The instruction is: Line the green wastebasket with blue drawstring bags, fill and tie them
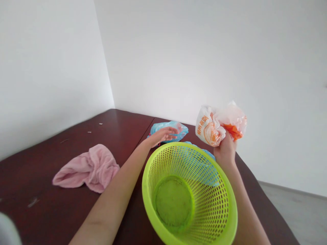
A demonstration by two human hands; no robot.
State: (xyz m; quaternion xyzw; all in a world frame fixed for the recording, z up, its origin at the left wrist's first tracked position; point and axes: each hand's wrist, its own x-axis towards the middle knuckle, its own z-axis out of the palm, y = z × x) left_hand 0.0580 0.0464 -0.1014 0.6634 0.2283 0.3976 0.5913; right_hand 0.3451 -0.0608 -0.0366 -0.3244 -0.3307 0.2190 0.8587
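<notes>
My right hand [226,149] is closed around a crumpled white plastic bag [209,126] with orange print, raised above the table at the right. The bag bulges out on both sides of my fist. My left hand [163,135] is stretched out with its fingers apart, in front of a light-blue plastic bag [156,128] at the back of the table; whether it touches that bag I cannot tell. Between my forearms stands a green plastic basket [173,202] with perforated walls, tilted towards me, with nothing in it. Behind it lies another blue bag [208,153], partly hidden by its rim.
A pink cloth [94,168] lies bunched on the dark red table [76,146], left of my left forearm. White walls [178,61] border the table at the back and left. A pale rounded object [9,231] shows at the lower left corner. Small scraps dot the tabletop.
</notes>
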